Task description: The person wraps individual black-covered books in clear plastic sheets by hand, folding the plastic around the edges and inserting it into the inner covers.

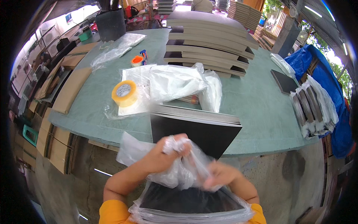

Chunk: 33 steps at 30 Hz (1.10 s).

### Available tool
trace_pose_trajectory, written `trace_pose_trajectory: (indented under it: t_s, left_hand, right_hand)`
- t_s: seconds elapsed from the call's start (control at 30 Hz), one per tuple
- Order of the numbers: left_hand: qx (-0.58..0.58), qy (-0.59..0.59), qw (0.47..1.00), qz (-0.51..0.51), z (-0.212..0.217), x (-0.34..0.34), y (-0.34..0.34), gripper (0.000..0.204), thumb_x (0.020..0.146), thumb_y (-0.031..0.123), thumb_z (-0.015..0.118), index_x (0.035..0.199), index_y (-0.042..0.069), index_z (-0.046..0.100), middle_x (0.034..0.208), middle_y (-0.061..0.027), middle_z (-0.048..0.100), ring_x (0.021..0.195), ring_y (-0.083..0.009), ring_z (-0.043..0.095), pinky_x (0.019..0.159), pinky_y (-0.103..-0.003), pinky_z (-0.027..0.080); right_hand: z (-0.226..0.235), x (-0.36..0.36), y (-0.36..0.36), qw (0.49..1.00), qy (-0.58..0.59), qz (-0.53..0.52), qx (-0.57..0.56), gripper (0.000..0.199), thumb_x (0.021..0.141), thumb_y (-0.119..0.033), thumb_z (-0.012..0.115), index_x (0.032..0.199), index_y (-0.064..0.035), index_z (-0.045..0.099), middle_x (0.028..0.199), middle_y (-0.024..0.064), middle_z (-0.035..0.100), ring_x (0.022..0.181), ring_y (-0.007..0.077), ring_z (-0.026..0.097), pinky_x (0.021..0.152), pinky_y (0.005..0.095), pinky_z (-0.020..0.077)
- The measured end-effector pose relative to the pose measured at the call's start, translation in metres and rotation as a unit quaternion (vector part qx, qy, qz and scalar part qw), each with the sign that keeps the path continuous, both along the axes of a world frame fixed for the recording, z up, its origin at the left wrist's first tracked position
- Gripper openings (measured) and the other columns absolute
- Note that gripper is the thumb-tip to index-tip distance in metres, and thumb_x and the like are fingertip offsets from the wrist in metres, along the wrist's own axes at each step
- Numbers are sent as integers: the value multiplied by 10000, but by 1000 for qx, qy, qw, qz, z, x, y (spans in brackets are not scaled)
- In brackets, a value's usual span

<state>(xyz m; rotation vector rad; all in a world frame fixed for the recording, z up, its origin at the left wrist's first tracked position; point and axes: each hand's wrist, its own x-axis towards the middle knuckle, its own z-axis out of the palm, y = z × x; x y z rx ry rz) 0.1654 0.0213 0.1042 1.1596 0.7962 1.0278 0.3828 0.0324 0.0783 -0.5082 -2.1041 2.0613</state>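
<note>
My left hand (164, 155) and my right hand (220, 175) both clutch a crumpled clear plastic bag (182, 170) just below the table's near edge. The bag's lower part wraps a stack of black boards (190, 203) resting against my body. Right behind my hands, a second stack of black boards (197, 128) lies at the front edge of the green table (261, 112), its thin layered edges showing along the top.
A roll of yellowish tape (125, 93) and loose plastic bags (175, 82) lie mid-table. A tall pile of flat boards (209, 44) stands behind them, and an orange tape dispenser (138, 59). Bagged boards (313, 108) sit right. Cardboard sheets (71, 89) lean left.
</note>
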Motion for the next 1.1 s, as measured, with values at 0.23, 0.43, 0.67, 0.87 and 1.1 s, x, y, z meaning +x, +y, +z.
trace_pose_trajectory:
  t_s: [0.23,0.43,0.67,0.87,1.1]
  left_hand:
    - [76,70,932,-348,-7,-32,16,124,777,111,595,849,15,562,736,-34,586,699,-63,524,617,-225,416]
    - [342,121,848,-387,26,-21,-3,124,769,126,528,721,14,549,660,-122,583,664,-283,597,543,-307,470]
    - [455,589,620,-248,-18,-22,-24,113,713,145,517,700,38,554,656,-119,590,638,-234,612,490,-335,490]
    - [308,648,673,-180,-44,-40,-21,120,689,140,551,647,35,595,662,-121,607,589,-235,610,529,-360,494]
    - [184,382,901,-91,-14,-88,-27,194,712,248,595,755,59,601,671,-122,598,659,-288,591,642,-362,463]
  right_hand:
    - [20,7,-15,979,194,30,-46,309,774,-270,594,822,33,560,813,117,593,773,213,575,717,324,440]
    - [-6,23,-7,900,-189,198,339,262,697,-231,618,794,9,576,789,163,598,739,270,597,680,361,464]
    - [-3,46,3,611,-506,-71,604,319,636,-271,641,907,-106,602,914,131,591,921,325,536,927,531,278]
    - [11,48,-5,659,-374,-8,653,238,639,-177,614,856,-80,599,842,144,583,824,298,555,868,483,356]
    - [39,51,19,691,-167,-510,484,183,625,-57,554,805,-24,540,691,99,522,603,208,511,585,294,417]
